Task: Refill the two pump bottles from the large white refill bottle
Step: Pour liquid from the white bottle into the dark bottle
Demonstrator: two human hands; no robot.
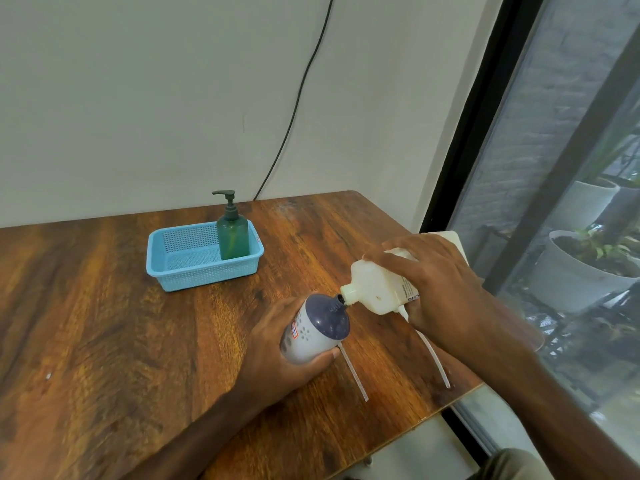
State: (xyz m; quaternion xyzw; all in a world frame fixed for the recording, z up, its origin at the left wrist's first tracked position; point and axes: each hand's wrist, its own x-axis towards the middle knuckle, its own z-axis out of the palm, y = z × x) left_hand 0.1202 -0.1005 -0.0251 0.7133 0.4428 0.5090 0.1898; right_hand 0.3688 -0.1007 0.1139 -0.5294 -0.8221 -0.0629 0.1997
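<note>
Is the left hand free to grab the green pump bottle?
Probably not yet: the left hand grips the navy-topped bottle, though nothing stands between it and the green pump bottle.

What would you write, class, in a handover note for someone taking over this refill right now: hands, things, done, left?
Left hand grips the blue-topped bottle, tilted, pump off.
Right hand grips the white refill bottle, tipped, spout at the open neck.
Green pump bottle stands in the blue basket, pump on; fill level unclear.
Two loose tubes lie beside the hands.
To do: finish pouring, refit pump, check green bottle.
</note>
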